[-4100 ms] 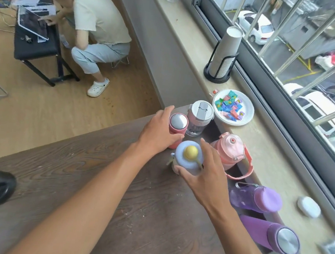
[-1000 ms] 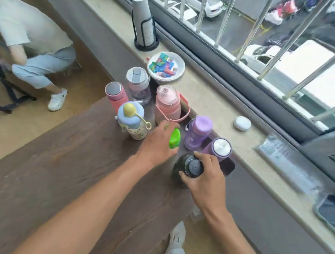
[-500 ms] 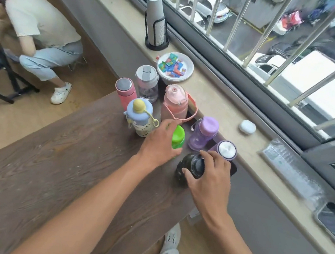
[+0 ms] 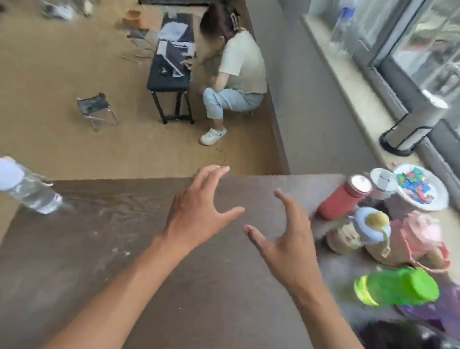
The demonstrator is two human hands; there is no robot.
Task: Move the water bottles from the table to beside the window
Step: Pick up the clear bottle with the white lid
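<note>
Both hands hover empty over the middle of the brown table (image 4: 159,292), fingers spread: my left hand (image 4: 198,216) and my right hand (image 4: 287,239). Several bottles crowd the table's right end by the window sill (image 4: 366,102): a red bottle (image 4: 342,199), a clear one with a white lid (image 4: 382,183), a blue-lidded bottle with a yellow knob (image 4: 367,229), a pink bottle (image 4: 416,238), a green bottle (image 4: 399,286), a purple one (image 4: 449,310) and a black one (image 4: 413,348). A clear plastic bottle (image 4: 19,185) stands at the table's far left edge. The picture is blurred.
On the sill stand a plate of coloured pieces (image 4: 420,189), a cup holder with paper cups (image 4: 411,125) and a clear bottle (image 4: 343,31). A person (image 4: 237,73) crouches by a black bench (image 4: 172,68) on the floor beyond the table. A folding stool (image 4: 96,108) stands nearby.
My hands have let go of the green and black bottles and drawn back left over the table. The view has swung left, showing the clear bottle at the left edge.
</note>
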